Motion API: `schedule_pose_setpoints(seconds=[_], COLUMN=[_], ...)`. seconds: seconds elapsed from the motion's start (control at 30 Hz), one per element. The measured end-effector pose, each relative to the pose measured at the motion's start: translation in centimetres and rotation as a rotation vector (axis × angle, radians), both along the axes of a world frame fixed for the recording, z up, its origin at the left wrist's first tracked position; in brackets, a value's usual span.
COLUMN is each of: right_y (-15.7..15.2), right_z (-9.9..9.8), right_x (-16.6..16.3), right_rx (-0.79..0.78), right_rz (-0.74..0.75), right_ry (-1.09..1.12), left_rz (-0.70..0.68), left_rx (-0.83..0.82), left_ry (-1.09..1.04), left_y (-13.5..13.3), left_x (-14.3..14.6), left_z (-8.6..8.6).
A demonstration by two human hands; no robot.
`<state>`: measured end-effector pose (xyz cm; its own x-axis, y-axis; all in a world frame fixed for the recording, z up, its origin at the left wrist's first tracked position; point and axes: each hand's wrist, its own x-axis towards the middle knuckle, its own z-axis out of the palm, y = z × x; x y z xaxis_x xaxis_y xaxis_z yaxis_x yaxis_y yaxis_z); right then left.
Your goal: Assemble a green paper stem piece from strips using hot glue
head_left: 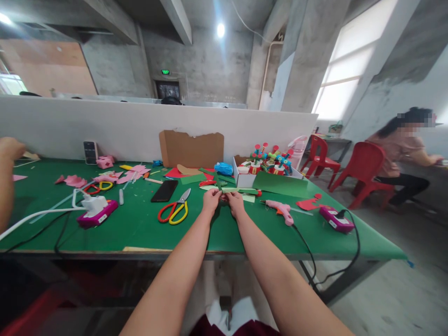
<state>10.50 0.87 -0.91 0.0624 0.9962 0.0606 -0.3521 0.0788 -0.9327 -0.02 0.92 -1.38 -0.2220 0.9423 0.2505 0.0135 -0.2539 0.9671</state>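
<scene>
My left hand (211,199) and my right hand (235,201) meet over the green table (140,224), both closed in a pinch on a small green piece (223,196) held between their fingertips. Red-and-yellow scissors (175,211) lie just left of my left hand, beside a black phone (164,191). A pink glue gun (280,211) rests to the right of my right hand. Green and red paper sheets (196,177) lie just beyond my hands.
A white box of colourful craft figures (266,164) stands at the back right, with torn cardboard (192,148) against the white partition. Pink power strips sit at left (94,215) and right (336,220). Another person's arm (7,177) is at far left; a seated person (402,154) at right.
</scene>
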Motion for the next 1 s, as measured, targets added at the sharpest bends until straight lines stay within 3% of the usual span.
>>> schedule_pose_setpoints(seconds=[0.3,0.57,0.87,1.0], right_y=[-0.56,-0.57,-0.34,-0.29], right_z=[0.40,0.32,0.00,-0.14], right_x=[0.11,0.02,0.02,0.10], right_rx=[0.048,0.063,0.086,0.076], right_rz=[-0.030,-0.029,-0.092,-0.051], right_ry=[-0.056,-0.018,-0.057,-0.110], left_rz=[0.014,-0.053,-0.051,-0.032], left_rx=[0.002,0.107,0.027,0.023], left_ry=[0.015,0.030,-0.030,-0.011], left_y=[-0.29,-0.82,-0.81,-0.99], left_x=[-0.04,-0.31,0.29,0.19], left_z=[0.35,0.24,0.39,0.50])
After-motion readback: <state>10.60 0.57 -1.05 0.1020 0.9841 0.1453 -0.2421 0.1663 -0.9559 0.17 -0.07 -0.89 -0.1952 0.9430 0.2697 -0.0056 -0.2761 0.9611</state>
